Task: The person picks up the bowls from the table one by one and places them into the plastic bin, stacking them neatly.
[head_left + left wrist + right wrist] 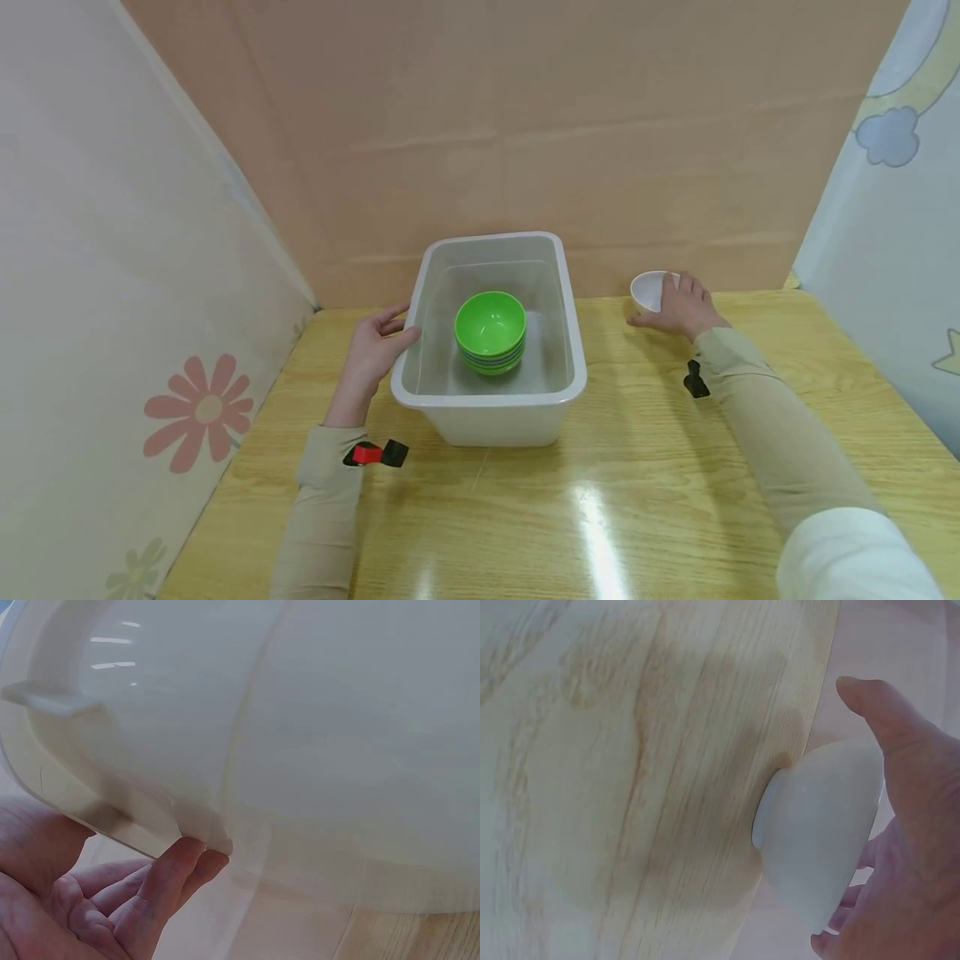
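— Where's the right hand?
— At the far right of the counter, fingers curled round a white bowl standing on the wood.
— And the left hand?
— Its fingers lie straight against the left rim of the tub. A stack of bowls, green on top, sits inside.

The white tub stands mid-table, its open top free from above, with a stack of bowls filling the centre of its floor; bare tabletop lies wide in front and between tub and white bowl; 3 walls close in: cardboard behind, panels left and right, the bowl near the back wall
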